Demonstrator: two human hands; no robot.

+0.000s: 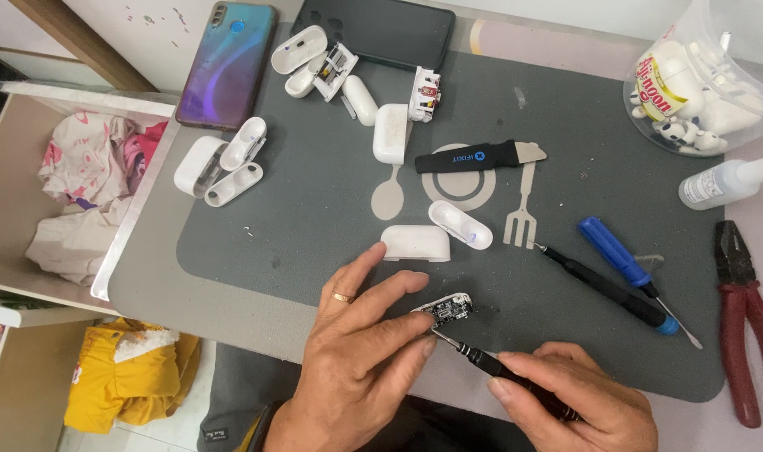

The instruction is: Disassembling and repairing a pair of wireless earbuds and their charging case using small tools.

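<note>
Screwdriver (pixel 482 362) tip apparently touches pinned circuit board (pixel 445 309).

A single view comes from a camera worn on the head, looking steeply down and forward over the surface (pixel 231 276). It sits close: the left hand (pixel 361 360) and right hand (pixel 578 398) fill the bottom edge, cut off at the wrists. Beyond the hands the mat (pixel 314 209) stretches up to the far edge. Left of the left hand, the view drops past the surface to the floor.
</note>
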